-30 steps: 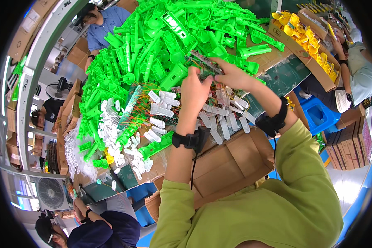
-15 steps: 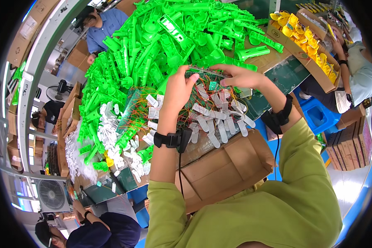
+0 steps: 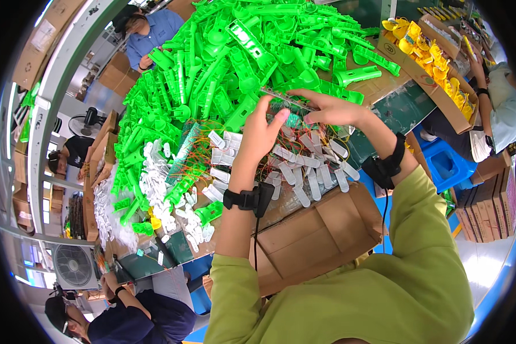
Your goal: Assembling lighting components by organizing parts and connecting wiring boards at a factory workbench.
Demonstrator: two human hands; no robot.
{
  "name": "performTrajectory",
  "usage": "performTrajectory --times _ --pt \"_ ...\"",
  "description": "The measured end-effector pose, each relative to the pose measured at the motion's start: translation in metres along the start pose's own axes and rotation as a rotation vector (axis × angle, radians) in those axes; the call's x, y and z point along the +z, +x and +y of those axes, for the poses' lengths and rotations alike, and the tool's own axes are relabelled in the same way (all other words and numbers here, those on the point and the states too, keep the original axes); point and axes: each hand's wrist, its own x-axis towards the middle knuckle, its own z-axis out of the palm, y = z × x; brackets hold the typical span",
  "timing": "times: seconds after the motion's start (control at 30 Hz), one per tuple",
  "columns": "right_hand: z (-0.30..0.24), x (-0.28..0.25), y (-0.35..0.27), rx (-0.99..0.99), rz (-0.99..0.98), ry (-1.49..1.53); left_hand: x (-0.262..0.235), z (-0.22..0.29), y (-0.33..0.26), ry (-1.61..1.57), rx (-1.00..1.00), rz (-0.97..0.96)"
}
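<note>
Between both hands I hold a green circuit board panel (image 3: 293,120), its thin far edge tilted up. My left hand (image 3: 264,126) grips the left end, thumb on the near face. The fingers of my right hand (image 3: 331,108) are closed on the right end. Underneath lie white plastic strips (image 3: 304,160) joined to red and yellow wires (image 3: 203,137). A large heap of bright green plastic shells (image 3: 235,63) rises just beyond my hands.
An open cardboard box (image 3: 304,238) sits at the table's near edge. Small white parts (image 3: 155,172) lie to the left. Yellow parts fill a carton (image 3: 441,94) at the right, near a blue stool (image 3: 447,166). Other people work at the left and right.
The board has tilted and turned between my hands, and my left hand has shifted slightly right. At the far left, a person's hand has reached a green shell.
</note>
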Motion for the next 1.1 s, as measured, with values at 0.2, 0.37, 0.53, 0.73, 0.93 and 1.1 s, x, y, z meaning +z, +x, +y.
performTrajectory --times 0.2,0.37,0.53,0.73,0.93,1.1 --pt "-0.011 0.011 0.01 -0.008 0.066 -0.11 0.002 0.01 0.007 0.279 -0.195 -0.048" --pt "-0.003 0.006 0.012 0.109 0.047 -0.092 0.004 0.025 0.008 0.509 -0.24 0.144" --pt "0.009 -0.006 0.016 -0.11 -0.043 -0.18 -0.01 0.011 0.018 0.448 0.213 0.127" --pt "-0.007 -0.004 0.006 0.105 -0.016 -0.151 -0.015 0.009 0.02 0.487 0.173 -0.071" --pt "0.008 -0.01 0.006 -0.051 0.068 -0.148 -0.021 0.017 0.018 0.407 0.145 -0.087" --pt "0.013 0.009 0.02 -0.087 0.228 -0.13 -0.007 0.013 0.01 0.697 0.107 0.089"
